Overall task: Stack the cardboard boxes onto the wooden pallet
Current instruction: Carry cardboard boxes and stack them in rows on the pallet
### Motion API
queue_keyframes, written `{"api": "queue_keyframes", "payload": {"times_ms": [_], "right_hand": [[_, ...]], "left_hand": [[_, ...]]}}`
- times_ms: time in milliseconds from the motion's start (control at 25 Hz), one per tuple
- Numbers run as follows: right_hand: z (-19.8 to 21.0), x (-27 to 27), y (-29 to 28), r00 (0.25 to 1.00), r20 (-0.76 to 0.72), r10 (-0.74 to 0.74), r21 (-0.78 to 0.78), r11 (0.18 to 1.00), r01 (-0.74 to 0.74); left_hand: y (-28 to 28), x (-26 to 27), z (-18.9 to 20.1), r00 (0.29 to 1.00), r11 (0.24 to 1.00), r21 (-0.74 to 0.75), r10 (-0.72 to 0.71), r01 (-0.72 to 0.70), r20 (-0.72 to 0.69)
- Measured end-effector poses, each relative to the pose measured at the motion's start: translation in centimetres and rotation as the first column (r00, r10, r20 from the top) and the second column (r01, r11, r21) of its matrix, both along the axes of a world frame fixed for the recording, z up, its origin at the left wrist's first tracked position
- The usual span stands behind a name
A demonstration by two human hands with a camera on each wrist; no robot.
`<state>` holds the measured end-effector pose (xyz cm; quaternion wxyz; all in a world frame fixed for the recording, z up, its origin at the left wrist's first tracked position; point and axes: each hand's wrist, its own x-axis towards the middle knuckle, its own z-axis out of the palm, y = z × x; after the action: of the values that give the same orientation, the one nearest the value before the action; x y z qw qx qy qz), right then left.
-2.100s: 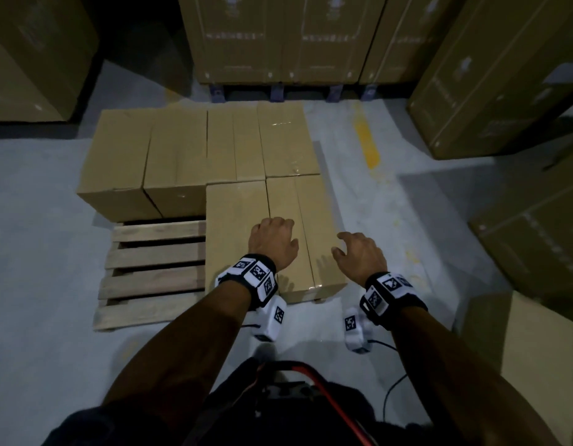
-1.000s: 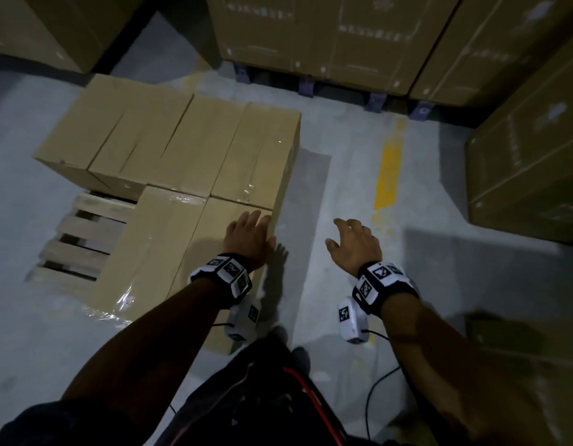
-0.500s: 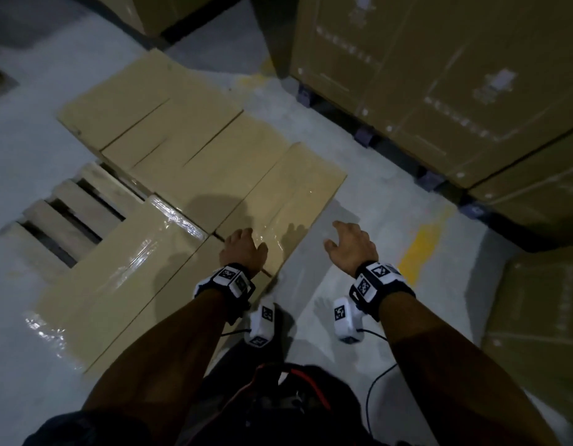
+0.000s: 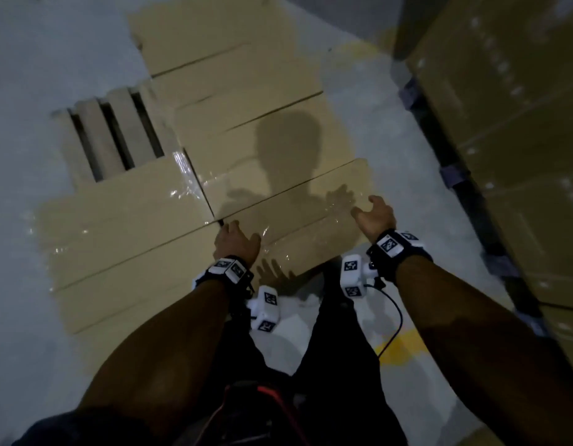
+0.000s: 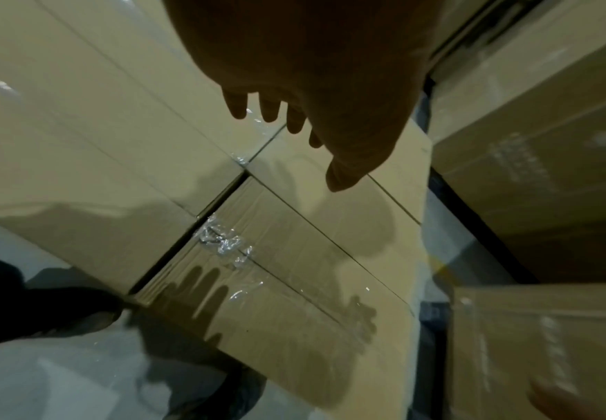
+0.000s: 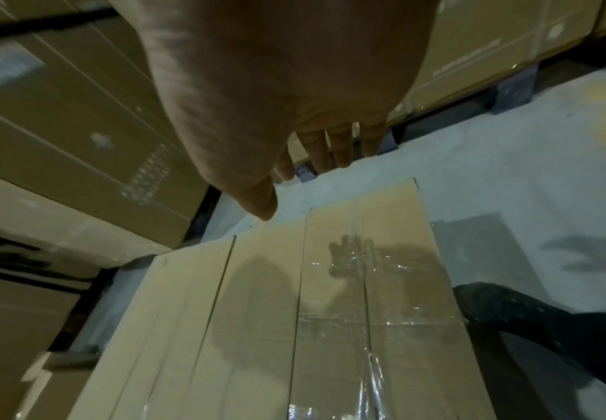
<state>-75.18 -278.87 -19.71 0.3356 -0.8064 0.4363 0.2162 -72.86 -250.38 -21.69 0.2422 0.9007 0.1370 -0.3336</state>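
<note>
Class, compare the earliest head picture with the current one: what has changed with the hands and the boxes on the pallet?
The person has stepped round to the boxes' right side. Left hand lifted off the box top; right hand now hovers open over the nearest box. Boxes and wooden pallet stayed put; nothing gripped.

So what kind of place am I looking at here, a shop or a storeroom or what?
Most likely a warehouse or stockroom. Tall stacks of large printed cartons stand on a bare concrete floor with a yellow painted marking, and taped cardboard boxes lie on a wooden pallet.
</note>
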Motion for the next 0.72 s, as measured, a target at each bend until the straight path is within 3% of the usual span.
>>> {"api": "queue_keyframes", "payload": {"times_ms": [160, 240, 520, 720], "right_hand": [[-7.3, 4.0, -5.7, 0.997, -0.048, 0.054, 0.040, 0.998, -0.052], [-10.7, 5.0, -7.8, 0.994, -0.080, 0.069, 0.070, 0.996, -0.063], [-19.9, 7.1, -13.6, 0.992, -0.105, 0.072, 0.061, 0.996, -0.066], [-23.8, 8.3, -14.7, 0.991, -0.115, 0.072, 0.067, 0.996, -0.065]], "left_hand": [[-4.4, 1.2, -5.0, 0.989, 0.987, 0.065, 0.149, -0.150, 0.016], [-6.6, 1.2, -7.2, 0.987, 0.983, 0.095, 0.156, -0.159, 0.037], [-13.4, 4.1, -15.7, 0.991, 0.982, 0.172, -0.098, 0.081, 0.096], [-15.4, 7.7, -20.7, 0.954, 0.940, 0.238, -0.277, 0.244, 0.115]]}}
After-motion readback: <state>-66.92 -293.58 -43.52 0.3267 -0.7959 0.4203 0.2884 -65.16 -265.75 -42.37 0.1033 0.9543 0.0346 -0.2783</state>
